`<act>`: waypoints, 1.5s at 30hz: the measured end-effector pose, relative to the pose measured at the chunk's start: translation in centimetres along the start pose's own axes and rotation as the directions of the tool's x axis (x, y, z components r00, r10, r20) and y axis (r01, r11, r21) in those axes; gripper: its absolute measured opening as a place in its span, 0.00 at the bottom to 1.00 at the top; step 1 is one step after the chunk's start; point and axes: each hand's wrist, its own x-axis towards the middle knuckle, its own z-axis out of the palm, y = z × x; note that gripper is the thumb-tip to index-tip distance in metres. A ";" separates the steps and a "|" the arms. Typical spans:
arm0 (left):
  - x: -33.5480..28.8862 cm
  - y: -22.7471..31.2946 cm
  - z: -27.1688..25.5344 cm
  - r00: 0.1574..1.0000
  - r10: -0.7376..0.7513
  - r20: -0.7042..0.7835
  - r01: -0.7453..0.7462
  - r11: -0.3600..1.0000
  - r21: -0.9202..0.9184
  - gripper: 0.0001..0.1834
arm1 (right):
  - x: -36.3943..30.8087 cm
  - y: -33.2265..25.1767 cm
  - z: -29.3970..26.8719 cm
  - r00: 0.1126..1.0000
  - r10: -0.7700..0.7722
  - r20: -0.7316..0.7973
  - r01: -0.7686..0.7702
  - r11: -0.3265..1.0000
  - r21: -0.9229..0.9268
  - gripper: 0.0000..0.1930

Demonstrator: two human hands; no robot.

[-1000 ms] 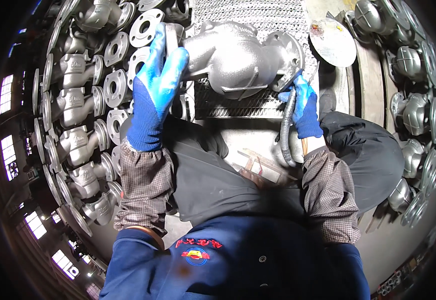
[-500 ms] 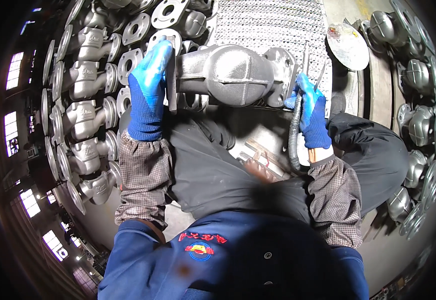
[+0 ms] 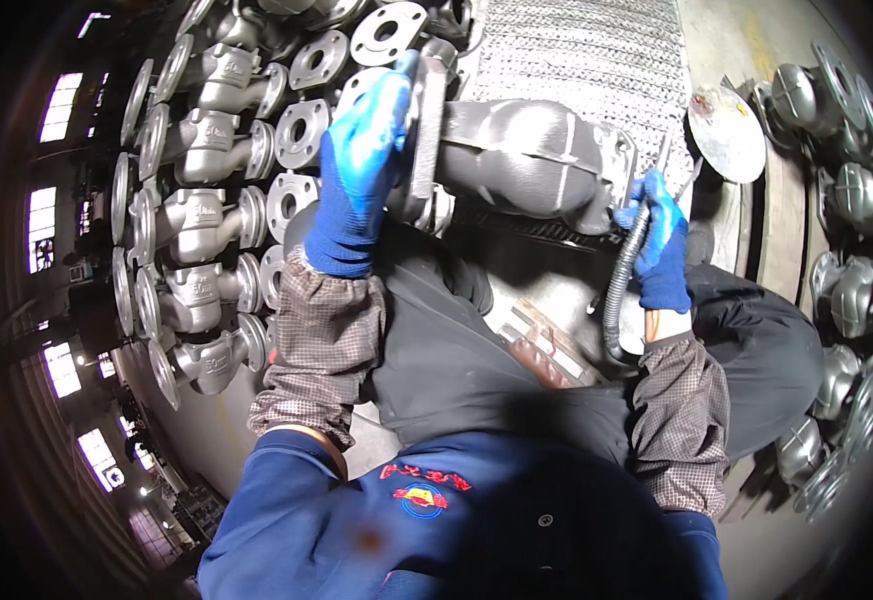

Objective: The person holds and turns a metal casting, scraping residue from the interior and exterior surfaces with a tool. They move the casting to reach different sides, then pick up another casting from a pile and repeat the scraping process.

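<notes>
In front of me a grey metal valve body casting (image 3: 527,155) lies on its side, its rounded belly in the middle and a flange at each end. My left hand (image 3: 365,135), in a blue coated glove, grips the casting's left flange (image 3: 429,130), fingertips at its upper edge; the thumb is hidden. At the opposite end my right hand (image 3: 659,220), also gloved, is closed round a slim hand tool with a thin tip (image 3: 665,152) pointing away from me. A grey ribbed hose (image 3: 617,290) runs down from that hand, close beside the right flange.
A textured metal work surface (image 3: 577,50) extends beyond the casting. Rows of similar valve castings (image 3: 197,220) stand at left, with more castings (image 3: 857,195) at right. A pale round disc (image 3: 727,132) sits right of the work surface. Wooden strips (image 3: 542,335) lie between my legs.
The casting has turned, with its left flange now tilted and its belly rolled. My left hand has moved with the flange. The whole view has shifted, so everything sits further right.
</notes>
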 end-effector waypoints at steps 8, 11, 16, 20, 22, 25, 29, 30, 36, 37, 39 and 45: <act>0.1 2.3 1.3 0.919 0.255 0.300 -0.338 0.902 0.269 0.46 | 2.2 0.7 -1.8 0.994 -0.048 -0.094 0.052 0.997 0.049 0.21; -0.2 2.0 2.2 0.875 0.377 0.303 -0.465 0.828 0.313 0.44 | 1.9 1.7 -3.4 1.000 0.006 -0.019 -0.006 1.000 0.012 0.17; -1.3 1.3 1.7 0.940 0.262 0.218 -0.320 0.900 0.295 0.40 | 0.0 0.4 -1.4 0.999 0.051 0.009 -0.050 0.990 -0.135 0.16; -1.2 2.4 1.9 0.998 0.007 0.066 -0.027 0.950 0.310 0.32 | 0.3 -1.0 -0.9 0.984 0.159 0.084 -0.153 0.985 -0.079 0.15; -0.7 1.0 0.7 0.993 0.054 0.103 -0.095 0.887 0.453 0.30 | 0.8 -1.3 -0.5 0.984 0.163 0.071 -0.157 0.984 -0.083 0.16; 0.2 -2.1 -0.7 0.960 0.258 0.107 -0.279 0.878 0.388 0.25 | -0.2 -1.4 0.0 0.997 0.069 0.026 -0.068 0.997 -0.028 0.15; 0.2 -2.2 -0.9 0.925 0.347 0.154 -0.378 0.874 0.306 0.24 | -1.1 -0.6 -0.6 0.995 0.026 -0.092 -0.040 0.987 -0.159 0.16; 0.9 -2.6 -1.2 0.747 0.593 0.299 -0.653 0.571 0.498 0.22 | -1.2 -0.3 -0.5 0.995 -0.017 -0.096 0.002 0.987 -0.160 0.17; -0.2 0.5 -0.2 0.921 0.309 0.236 -0.373 0.875 0.310 0.25 | -1.4 -1.1 0.7 0.986 -0.019 -0.163 0.001 0.994 -0.112 0.21; 0.1 0.6 0.5 0.955 0.229 0.188 -0.277 0.916 0.290 0.29 | -1.5 -1.6 0.4 0.986 -0.032 -0.164 0.014 0.994 -0.112 0.21; 0.3 0.9 1.2 0.992 0.023 0.121 -0.044 0.985 0.170 0.33 | -1.6 -2.2 0.4 0.988 -0.043 -0.146 0.028 0.994 -0.101 0.21; 0.9 0.6 1.4 0.994 0.049 0.096 -0.055 0.997 0.059 0.34 | -0.5 -4.1 1.0 0.994 -0.074 -0.079 0.063 0.989 -0.136 0.23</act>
